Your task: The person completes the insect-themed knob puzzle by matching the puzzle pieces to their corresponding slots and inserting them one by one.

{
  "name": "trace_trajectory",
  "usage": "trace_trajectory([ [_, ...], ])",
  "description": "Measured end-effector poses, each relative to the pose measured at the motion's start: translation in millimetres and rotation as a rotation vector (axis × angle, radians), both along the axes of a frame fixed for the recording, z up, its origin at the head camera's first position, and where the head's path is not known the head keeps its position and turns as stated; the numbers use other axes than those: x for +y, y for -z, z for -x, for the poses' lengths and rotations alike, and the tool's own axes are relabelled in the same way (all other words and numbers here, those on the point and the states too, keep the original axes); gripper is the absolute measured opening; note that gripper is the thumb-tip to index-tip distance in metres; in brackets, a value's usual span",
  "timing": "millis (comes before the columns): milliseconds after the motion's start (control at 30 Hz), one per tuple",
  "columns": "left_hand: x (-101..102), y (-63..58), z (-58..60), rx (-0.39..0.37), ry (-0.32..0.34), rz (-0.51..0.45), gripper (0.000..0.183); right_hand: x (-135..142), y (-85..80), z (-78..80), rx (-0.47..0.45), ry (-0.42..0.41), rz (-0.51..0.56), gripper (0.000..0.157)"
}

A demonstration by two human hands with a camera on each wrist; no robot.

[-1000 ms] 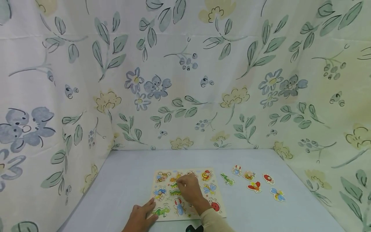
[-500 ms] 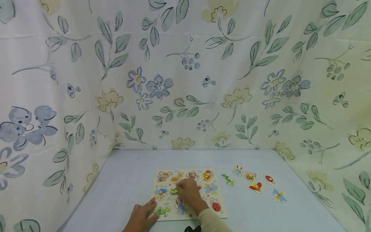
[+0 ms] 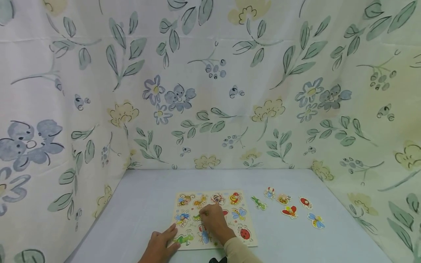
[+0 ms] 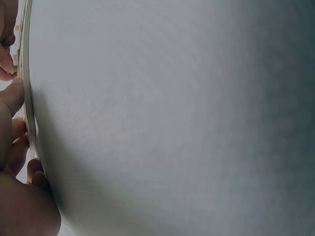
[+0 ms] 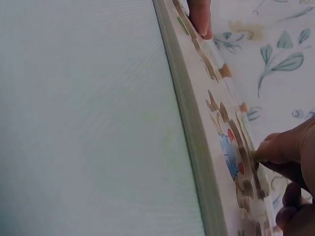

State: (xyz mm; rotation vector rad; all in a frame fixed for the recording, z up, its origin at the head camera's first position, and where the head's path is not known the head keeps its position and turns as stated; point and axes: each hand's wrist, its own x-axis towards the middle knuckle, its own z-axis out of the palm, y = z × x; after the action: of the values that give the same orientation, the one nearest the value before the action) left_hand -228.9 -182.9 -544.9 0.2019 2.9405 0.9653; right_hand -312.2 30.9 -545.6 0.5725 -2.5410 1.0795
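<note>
A floral curtain (image 3: 210, 91) hangs around a pale table (image 3: 138, 204). In the head view, the green caterpillar piece (image 3: 196, 217) lies on the puzzle board (image 3: 194, 246), just left of the right hand (image 3: 213, 221), partly covered by its fingertips. The left hand (image 3: 160, 244) lies nearer the person, fingers spread on the board's left corner, thumb apart. Loose insect pieces (image 3: 289, 211) lie to the right hand's right.

In the left wrist view, the left hand's fingertips touch the board's edge; the rest is cropped.

In the right wrist view, the right hand's thumb and finger make a narrow pinch on a small peg (image 5: 257, 156), apparently the caterpillar's. The piece should be light, stiff and hardly fragile; its thin edge looks awkward to grip and perhaps slippery, so the peg is the best hold.
</note>
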Motion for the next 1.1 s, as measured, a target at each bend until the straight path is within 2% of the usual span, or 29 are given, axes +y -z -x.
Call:
trace_trajectory([
  [167,-1,-1.1,0.1,0.011,0.004,0.005,0.060,0,0.4,0.0,-0.011,0.004,0.010,0.014],
  [433,-2,0.1,0.7,0.025,0.000,0.020,0.059,1,0.1,-1.9,-0.095,0.004,0.042,0.012],
  [733,-2,1.3,0.8,0.015,-0.002,0.007,0.061,2,3.0,0.1,-0.055,-0.014,0.015,0.013],
  [833,-2,1.1,0.0,0.013,0.005,-0.005,0.061,5,1.0,0.3,-0.093,-0.030,0.039,0.012],
  [967,-1,0.0,-1.1,0.005,0.008,-0.003,0.061,15,-5.4,2.4,-0.137,-0.008,0.075,0.014],
  [1100,1,-1.7,-1.1,-0.011,-0.001,0.016,0.062,29,-16.2,9.2,-0.047,0.019,0.060,0.016],
])
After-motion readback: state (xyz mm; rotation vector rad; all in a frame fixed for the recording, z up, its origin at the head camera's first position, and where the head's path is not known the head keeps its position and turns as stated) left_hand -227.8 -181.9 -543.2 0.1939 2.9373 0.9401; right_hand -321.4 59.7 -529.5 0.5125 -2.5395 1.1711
